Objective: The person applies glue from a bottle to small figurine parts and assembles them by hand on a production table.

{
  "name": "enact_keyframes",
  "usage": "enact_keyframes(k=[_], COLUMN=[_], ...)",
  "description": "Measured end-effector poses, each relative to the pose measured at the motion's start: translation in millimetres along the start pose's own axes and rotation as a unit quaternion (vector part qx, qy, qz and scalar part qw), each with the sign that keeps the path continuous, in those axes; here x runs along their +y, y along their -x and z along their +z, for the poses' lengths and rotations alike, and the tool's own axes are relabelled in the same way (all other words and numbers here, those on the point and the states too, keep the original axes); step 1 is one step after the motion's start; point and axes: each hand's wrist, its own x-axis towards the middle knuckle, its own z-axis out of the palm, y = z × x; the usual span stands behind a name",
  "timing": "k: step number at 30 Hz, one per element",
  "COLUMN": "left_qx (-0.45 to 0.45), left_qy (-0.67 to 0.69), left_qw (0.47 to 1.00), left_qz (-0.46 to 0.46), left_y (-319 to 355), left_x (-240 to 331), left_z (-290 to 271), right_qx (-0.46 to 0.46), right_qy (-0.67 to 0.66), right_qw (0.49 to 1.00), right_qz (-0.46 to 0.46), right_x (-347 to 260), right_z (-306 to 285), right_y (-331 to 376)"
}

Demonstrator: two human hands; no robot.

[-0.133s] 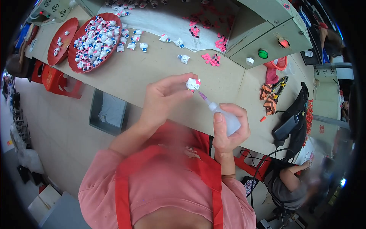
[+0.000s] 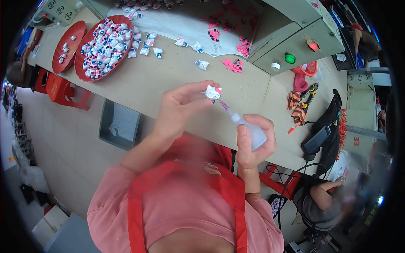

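Observation:
My left hand (image 2: 179, 109) pinches a small white cat figure with a pink bow (image 2: 213, 92) between thumb and fingers, above the front edge of the beige workbench (image 2: 160, 80). My right hand (image 2: 254, 145) grips a small clear squeeze bottle (image 2: 252, 130). Its thin purple nozzle (image 2: 225, 106) points up-left, with the tip just below the figure. A big red tray (image 2: 121, 55) heaped with several like figures sits at the far left. More loose figures (image 2: 145, 47) lie beside it on the bench.
A smaller red tray (image 2: 63, 57) lies left of the big one. Pink bow pieces (image 2: 233, 64) are scattered near a grey machine with a green button (image 2: 290, 57). Striped gloves (image 2: 301, 103) lie at right. Red stools (image 2: 63, 90) and a grey bin (image 2: 120, 124) stand below. Another person (image 2: 325, 202) sits at lower right.

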Motion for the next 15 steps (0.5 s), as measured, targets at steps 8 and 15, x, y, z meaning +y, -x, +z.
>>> enact_keyframes(k=[8,15], left_qx=[-0.009,-0.005], left_qy=[0.051,0.070], left_qw=[0.999,0.997], left_qz=[-0.016,-0.028], left_y=[-0.6,-1.1], left_x=[-3.0,-0.7], left_z=[-2.7,0.0], right_qx=[0.004,0.002], right_qy=[0.006,0.004], right_qw=[1.000,1.000], right_qz=[0.005,0.019], right_x=[0.8,0.0], right_z=[-0.3,-4.1], right_y=[0.4,1.6])
